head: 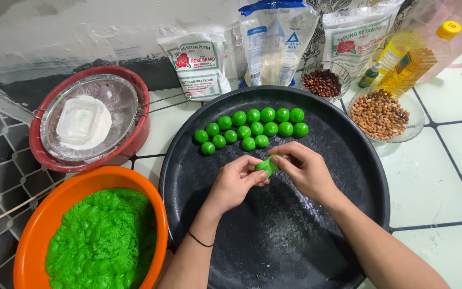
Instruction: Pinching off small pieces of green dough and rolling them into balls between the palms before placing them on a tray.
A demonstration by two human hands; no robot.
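While both hands work over the middle of the black tray, the head view shows this:

Left hand: the left hand [235,182] cups a small lump of green dough [267,165], its fingers curled under and its thumb pressed on the lump.

Right hand: the right hand [305,168] meets it from the other side, fingertips pinched together on the same lump.

Lump: held just above the tray's centre, touching both hands, uneven in shape and not yet round.

Tray: the round black tray [343,208] fills the middle of the tiled counter [445,176].

Done: the green balls [252,129], smooth and round, lie in two curved rows near the tray's far edge.

Left to do: the orange bowl [33,225] at the tray's near left is heaped with green dough mass [102,241], so by my judgement much remains unshaped.

Other things: a red bowl [135,136] holding a sieve of white flour [98,134] at far left; flour bags [201,64] along the wall; a glass bowl of peanuts [380,113] and an oil bottle [418,61] at far right.
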